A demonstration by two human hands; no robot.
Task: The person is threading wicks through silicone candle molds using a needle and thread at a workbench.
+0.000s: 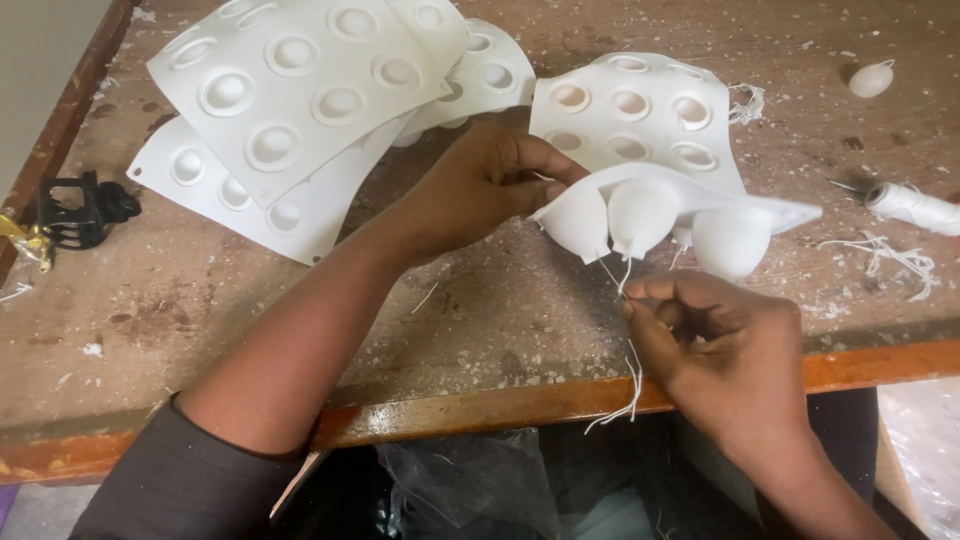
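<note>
a black plastic hair claw clip lies at the left edge of the worn wooden worktable, with overlapping white moulded sheets of round hollows toward the back left corner. the left hand grips the white flexible mould of rounded domes by its left end, fingers curled over it, holding it up near the front edge. just below it, the right hand pinches thin white strings hanging from the domes. a spool of white thread rests by the right edge.
</note>
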